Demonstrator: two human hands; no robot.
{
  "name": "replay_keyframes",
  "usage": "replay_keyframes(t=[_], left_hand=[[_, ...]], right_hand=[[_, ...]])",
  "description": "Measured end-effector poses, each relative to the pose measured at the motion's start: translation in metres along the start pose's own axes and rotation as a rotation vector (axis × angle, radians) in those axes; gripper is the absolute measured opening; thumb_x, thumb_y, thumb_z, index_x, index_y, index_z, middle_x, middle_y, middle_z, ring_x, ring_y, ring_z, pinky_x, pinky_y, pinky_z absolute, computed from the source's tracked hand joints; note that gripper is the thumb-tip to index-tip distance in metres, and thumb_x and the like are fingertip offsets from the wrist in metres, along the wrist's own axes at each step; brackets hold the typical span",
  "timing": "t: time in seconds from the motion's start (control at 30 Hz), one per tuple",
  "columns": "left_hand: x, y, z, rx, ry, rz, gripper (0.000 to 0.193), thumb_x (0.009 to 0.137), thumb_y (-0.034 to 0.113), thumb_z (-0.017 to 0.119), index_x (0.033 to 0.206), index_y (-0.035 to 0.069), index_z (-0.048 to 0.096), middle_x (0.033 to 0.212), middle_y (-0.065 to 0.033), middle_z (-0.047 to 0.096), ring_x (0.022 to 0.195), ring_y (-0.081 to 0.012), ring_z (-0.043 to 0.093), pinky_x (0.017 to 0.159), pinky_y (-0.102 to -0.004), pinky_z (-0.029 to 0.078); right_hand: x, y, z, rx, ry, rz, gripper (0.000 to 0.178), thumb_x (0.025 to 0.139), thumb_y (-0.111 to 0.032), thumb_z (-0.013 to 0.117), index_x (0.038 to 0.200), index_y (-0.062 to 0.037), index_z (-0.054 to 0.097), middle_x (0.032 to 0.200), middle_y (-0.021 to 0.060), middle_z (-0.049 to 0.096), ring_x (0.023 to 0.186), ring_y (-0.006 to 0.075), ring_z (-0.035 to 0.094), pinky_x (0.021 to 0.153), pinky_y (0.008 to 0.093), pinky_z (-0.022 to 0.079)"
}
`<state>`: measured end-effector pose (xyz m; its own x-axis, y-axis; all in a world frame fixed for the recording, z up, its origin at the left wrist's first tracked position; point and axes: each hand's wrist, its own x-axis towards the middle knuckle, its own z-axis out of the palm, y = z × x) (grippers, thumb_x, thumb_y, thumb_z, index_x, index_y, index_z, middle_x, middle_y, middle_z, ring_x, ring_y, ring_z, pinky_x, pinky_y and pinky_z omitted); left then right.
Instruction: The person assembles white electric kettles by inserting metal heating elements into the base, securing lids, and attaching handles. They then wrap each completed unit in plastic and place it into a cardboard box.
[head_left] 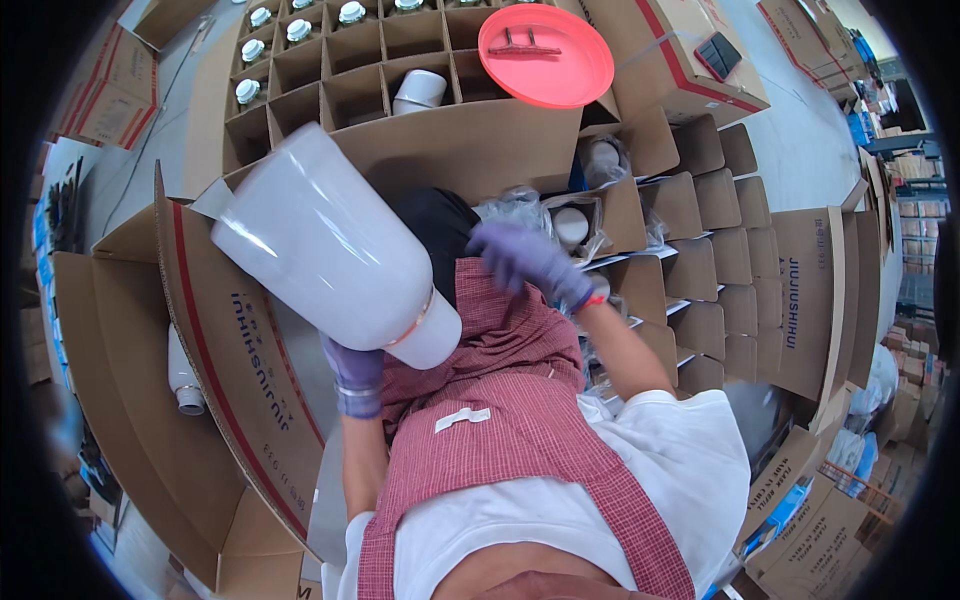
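Observation:
A large glossy white flask lies tilted across my lap, its wide end up to the left. Its narrow neck, ringed by a thin orange-brown line, points down to the right. My left hand, in a purple glove, supports the flask from below near the neck; its fingers are mostly hidden behind it. My right hand, also gloved in purple with a red band at the wrist, hovers above my lap, right of the flask. Slightly blurred, its fingers look apart with nothing in them. Beside it, a plastic-wrapped white piece sits in a carton cell.
Ahead stands a divided carton with several silvery-capped bottles and a white cup. A red round lid rests on its corner. Cardboard dividers spread at right. An open carton at left has a white flask behind its flap.

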<state>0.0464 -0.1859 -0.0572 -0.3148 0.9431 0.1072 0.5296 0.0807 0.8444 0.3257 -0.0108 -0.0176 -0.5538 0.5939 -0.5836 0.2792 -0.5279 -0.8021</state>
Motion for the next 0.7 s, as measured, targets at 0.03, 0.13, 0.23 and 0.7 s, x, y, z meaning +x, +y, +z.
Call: replay_keyframes(t=[0.03, 0.13, 0.23, 0.7], left_hand=[[-0.013, 0.007, 0.001, 0.054, 0.027, -0.026, 0.052, 0.088, 0.013, 0.067, 0.136, 0.001, 0.05, 0.131, -0.0177, 0.059, 0.112, -0.0305, 0.062, 0.091, -0.0382, 0.052], [-0.035, 0.041, 0.014, -0.115, 0.072, -0.219, 0.055, 0.089, 0.009, 0.062, 0.14, -0.002, 0.044, 0.141, -0.0189, 0.051, 0.123, -0.0297, 0.055, 0.099, -0.0375, 0.046], [-0.061, 0.048, 0.003, -0.427, -0.123, -0.432, 0.06, 0.096, 0.021, 0.053, 0.147, -0.006, 0.036, 0.146, -0.0154, 0.047, 0.134, -0.0243, 0.046, 0.111, -0.0342, 0.035], [0.232, 0.067, -0.014, 0.016, -0.216, 0.358, 0.07, 0.092, 0.027, 0.066, 0.15, 0.003, 0.035, 0.154, -0.0193, 0.037, 0.143, -0.0287, 0.034, 0.117, -0.0391, 0.027]], right_hand=[[0.023, 0.029, -0.037, -0.323, 0.391, -0.124, 0.05, 0.094, -0.047, 0.056, 0.109, -0.0003, 0.066, 0.086, 0.0109, 0.071, 0.068, 0.0214, 0.07, 0.056, 0.0369, 0.057], [0.05, 0.045, -0.064, -1.239, 0.375, -0.043, 0.046, 0.09, -0.042, 0.059, 0.109, -0.0004, 0.069, 0.102, 0.0158, 0.072, 0.097, 0.0292, 0.069, 0.082, 0.0431, 0.055], [0.084, 0.086, -0.079, -1.363, 0.378, -0.061, 0.042, 0.089, -0.039, 0.06, 0.106, -0.0023, 0.071, 0.102, 0.0168, 0.072, 0.098, 0.0304, 0.069, 0.083, 0.0425, 0.055], [0.138, -0.182, -0.085, 0.482, -0.065, -0.534, 0.017, 0.097, -0.024, 0.057, 0.093, -0.0104, 0.067, 0.075, -0.0014, 0.063, 0.064, 0.0076, 0.058, 0.051, 0.0214, 0.044]])
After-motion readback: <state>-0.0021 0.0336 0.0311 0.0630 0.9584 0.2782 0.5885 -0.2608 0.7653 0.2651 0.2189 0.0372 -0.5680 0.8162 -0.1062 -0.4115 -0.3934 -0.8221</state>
